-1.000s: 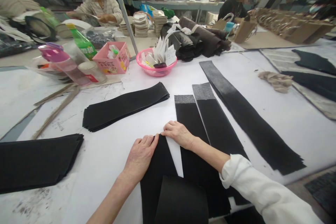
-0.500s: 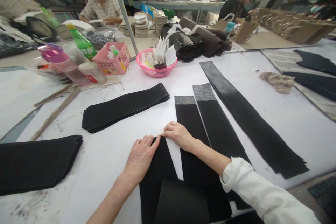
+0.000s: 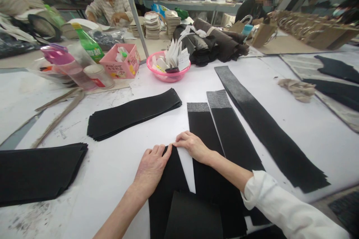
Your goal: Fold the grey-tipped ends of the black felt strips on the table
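Note:
My left hand (image 3: 151, 168) rests over the top end of a black fabric panel (image 3: 169, 181), its fingers curled at the edge and its thumb pointing to the upper corner. At that same corner my right hand (image 3: 194, 147) pinches the material, thumb and forefinger together, close to the left thumb. Part of the panel nearer me is folded over, showing a dark grey flap (image 3: 193, 216). Right of it lie a black strip with a grey speckled end (image 3: 198, 107) and a longer strip with a grey end (image 3: 216, 98), partly under my right forearm.
A stack of black panels (image 3: 134, 114) lies ahead on the left, another stack (image 3: 36, 175) at the left edge. Fanned long strips (image 3: 269, 130) lie on the right. Farther back stand a pink basin (image 3: 168, 75), a pink box (image 3: 120, 61) and dark rolls (image 3: 218, 41). Two people sit across.
Both hands stay at the panel's upper corner with almost no movement. My right forearm and sleeve have shifted slightly to the right, and the view has moved a little.

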`<state>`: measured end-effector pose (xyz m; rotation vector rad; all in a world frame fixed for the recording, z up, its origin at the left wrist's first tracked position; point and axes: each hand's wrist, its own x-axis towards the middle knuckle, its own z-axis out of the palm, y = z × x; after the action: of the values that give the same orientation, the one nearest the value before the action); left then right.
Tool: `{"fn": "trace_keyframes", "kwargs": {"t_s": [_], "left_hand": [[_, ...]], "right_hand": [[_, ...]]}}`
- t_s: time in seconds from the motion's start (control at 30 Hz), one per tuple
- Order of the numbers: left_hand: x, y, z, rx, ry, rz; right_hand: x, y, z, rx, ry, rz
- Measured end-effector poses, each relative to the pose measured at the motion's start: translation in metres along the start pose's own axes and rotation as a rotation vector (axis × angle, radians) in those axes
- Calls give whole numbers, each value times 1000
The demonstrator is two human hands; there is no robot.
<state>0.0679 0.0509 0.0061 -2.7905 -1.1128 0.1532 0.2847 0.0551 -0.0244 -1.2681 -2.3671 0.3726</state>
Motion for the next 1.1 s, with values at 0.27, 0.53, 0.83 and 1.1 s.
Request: {"fn": "trace_keyframes", "kwargs": {"t_s": [0.27,0.53,0.83,1.1], "left_hand": [[-1,1,3,21,24,-14],[1,0,4,3,20,-6],[-1,7,5,14,108,-47],[-11,7,14,20,139,-113]], "right_hand": [[2,3,3,98,73,56],[-3,-7,0,-180,-26,-38],[6,-29,-5,-197,-25,92],[1,-39,9,-388,-45,15]]}}
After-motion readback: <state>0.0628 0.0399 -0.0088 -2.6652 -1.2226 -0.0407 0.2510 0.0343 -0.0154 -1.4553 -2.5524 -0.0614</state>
